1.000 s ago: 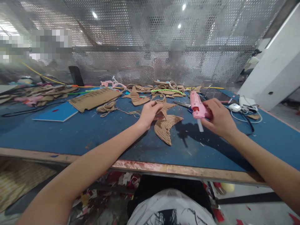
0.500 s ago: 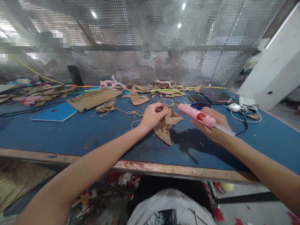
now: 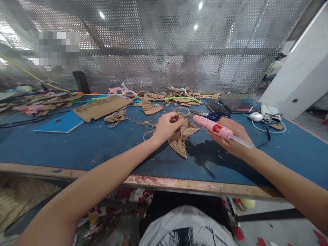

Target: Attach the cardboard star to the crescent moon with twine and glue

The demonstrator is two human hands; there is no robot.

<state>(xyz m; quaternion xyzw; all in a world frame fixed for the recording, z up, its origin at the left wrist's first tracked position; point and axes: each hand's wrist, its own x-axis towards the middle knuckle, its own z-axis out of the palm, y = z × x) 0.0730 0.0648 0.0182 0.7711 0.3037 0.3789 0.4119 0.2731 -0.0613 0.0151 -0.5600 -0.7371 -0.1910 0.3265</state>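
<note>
My left hand (image 3: 167, 127) is closed on the upper end of a brown tail-shaped piece covered in rows of twine (image 3: 179, 141), held just above the blue table. A loop of the same twine (image 3: 182, 110) arcs over its top and trails left to a loose coil (image 3: 115, 117). In my right hand (image 3: 234, 134) is a pink glue gun (image 3: 212, 126), with a clear glue stick (image 3: 242, 140) poking from its rear. The gun's nozzle points left, close to the top of the piece; whether it touches is too small to tell.
Behind my right hand lie dark-handled scissors (image 3: 217, 115) and a dark tablet-like device (image 3: 237, 105). Cardboard scraps (image 3: 151, 106) spread along the back. A cardboard sheet (image 3: 102, 107) and a blue board (image 3: 60, 122) lie left. A white charger with cables (image 3: 256, 117) sits right.
My right hand and the glue gun have shifted slightly left, bringing the nozzle nearer the top of the twine-covered piece. My left hand holds almost still.
</note>
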